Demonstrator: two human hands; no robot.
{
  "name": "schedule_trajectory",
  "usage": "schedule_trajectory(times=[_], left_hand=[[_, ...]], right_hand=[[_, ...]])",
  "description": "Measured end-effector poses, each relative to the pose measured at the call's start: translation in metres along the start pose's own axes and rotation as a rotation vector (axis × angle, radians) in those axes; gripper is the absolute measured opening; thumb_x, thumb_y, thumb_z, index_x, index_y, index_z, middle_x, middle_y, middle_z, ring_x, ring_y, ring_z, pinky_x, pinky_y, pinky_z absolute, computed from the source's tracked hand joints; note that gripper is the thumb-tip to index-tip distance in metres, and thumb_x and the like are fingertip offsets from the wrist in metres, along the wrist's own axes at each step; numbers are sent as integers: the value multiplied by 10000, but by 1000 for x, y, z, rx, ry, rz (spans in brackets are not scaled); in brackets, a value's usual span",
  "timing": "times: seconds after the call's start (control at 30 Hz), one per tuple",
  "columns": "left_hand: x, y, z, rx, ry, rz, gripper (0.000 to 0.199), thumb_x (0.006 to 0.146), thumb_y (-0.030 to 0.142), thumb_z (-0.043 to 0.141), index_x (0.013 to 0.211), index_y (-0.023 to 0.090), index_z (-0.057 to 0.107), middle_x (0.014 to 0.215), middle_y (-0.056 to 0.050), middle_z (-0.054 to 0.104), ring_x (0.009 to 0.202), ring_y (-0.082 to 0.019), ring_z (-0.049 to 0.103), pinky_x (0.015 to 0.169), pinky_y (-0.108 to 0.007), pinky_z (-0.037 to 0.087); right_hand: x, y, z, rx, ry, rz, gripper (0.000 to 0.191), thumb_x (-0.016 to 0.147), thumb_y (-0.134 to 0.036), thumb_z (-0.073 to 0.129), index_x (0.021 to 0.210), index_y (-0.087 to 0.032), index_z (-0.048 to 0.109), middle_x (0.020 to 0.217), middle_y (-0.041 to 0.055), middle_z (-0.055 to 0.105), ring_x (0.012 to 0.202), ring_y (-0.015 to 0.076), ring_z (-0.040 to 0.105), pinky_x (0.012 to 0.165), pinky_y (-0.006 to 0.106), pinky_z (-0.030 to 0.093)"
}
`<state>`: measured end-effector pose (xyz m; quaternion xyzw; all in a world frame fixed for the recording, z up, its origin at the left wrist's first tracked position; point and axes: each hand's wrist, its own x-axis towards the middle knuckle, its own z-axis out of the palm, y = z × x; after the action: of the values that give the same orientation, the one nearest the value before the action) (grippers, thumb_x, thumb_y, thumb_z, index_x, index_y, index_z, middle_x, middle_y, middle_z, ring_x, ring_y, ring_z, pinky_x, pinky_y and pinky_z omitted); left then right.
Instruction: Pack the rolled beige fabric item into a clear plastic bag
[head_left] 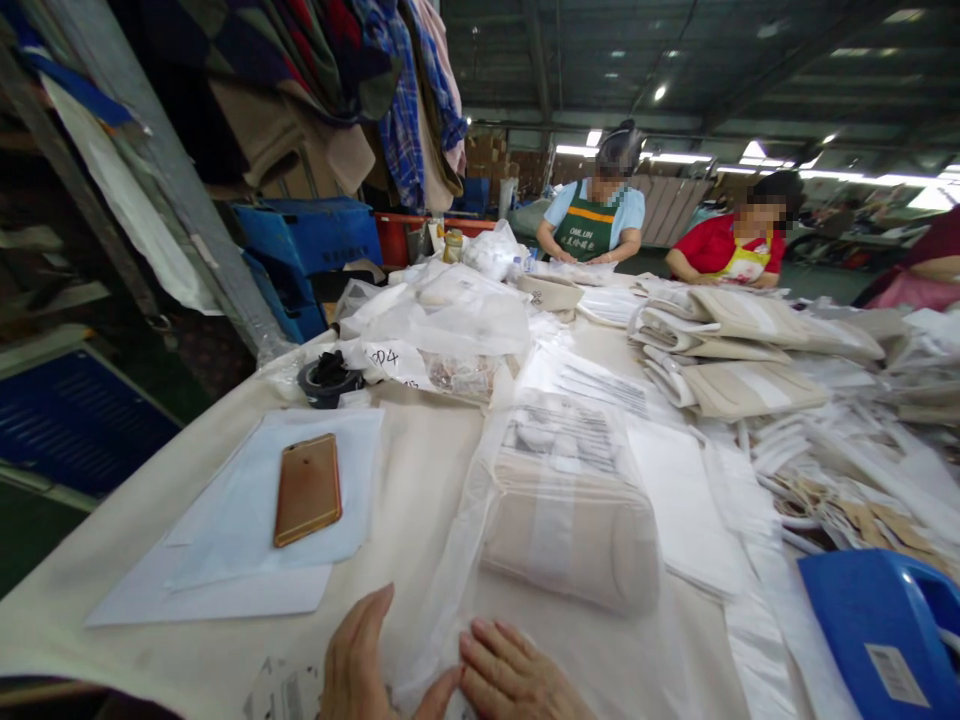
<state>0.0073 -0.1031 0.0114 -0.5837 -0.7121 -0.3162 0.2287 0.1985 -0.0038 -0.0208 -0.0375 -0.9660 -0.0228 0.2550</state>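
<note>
A frosted plastic bag (457,590) lies flat before me, with a folded beige fabric item (570,530) inside it and a white band round the fabric. Dark printing (562,435) shows near the bag's far end. My right hand (517,675) rests flat on the bag's near part, fingers stretched out. At the bag's near left corner is my left hand (367,655), its thumb spread well away from the fingers and touching or close to the bag's edge. Nothing shows in its grasp. The lower parts of both hands are cut off by the frame.
A gold phone (307,490) lies on pale sheets (352,520) at left. Beyond are a tape roll (328,380) and a plastic heap (442,310). Folded beige pieces (750,385) and a blue plastic container (862,620) stand right. Two co-workers (592,215) (724,240) work across the table.
</note>
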Motion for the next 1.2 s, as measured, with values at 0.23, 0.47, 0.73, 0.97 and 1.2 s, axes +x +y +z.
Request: schedule_trajectory(times=[0.23,0.47,0.73,0.97,1.2], left_hand=[[10,-5,4,-231,-121,235,296,828,111,512,1110,164,584,1036,-68,675,968,-171,628,838,-241,523],[4,0,14,-364,-167,367,381,880,113,451,1258,112,499,1128,-109,654,1099,-152,584,918,-207,496],[2,-7,-10,-507,-252,73,302,811,83,481,1081,180,575,991,-52,657,922,-132,637,829,-188,531],[5,-4,-32,-620,-280,-27,198,797,33,479,883,206,524,805,-6,567,748,-100,591,663,-163,494],[9,8,-28,-647,-255,-85,189,806,37,481,743,207,429,703,23,476,653,-96,506,579,-177,437]], right_hand=[[13,4,-34,151,-55,167,335,932,-258,461,1244,-148,510,1225,67,613,1175,143,527,1014,223,410],[40,-5,14,251,59,165,480,900,-106,366,1375,-45,328,1204,174,598,1170,226,520,961,350,485],[35,-11,-16,560,-66,313,467,871,-188,485,1325,-140,384,1272,140,532,1208,216,459,1026,364,414],[33,-33,-10,488,102,498,424,805,-280,592,1178,-151,438,1001,106,608,929,220,582,816,344,522],[62,-42,-10,314,378,498,144,844,-153,463,976,-147,519,823,83,622,707,175,561,595,282,486]])
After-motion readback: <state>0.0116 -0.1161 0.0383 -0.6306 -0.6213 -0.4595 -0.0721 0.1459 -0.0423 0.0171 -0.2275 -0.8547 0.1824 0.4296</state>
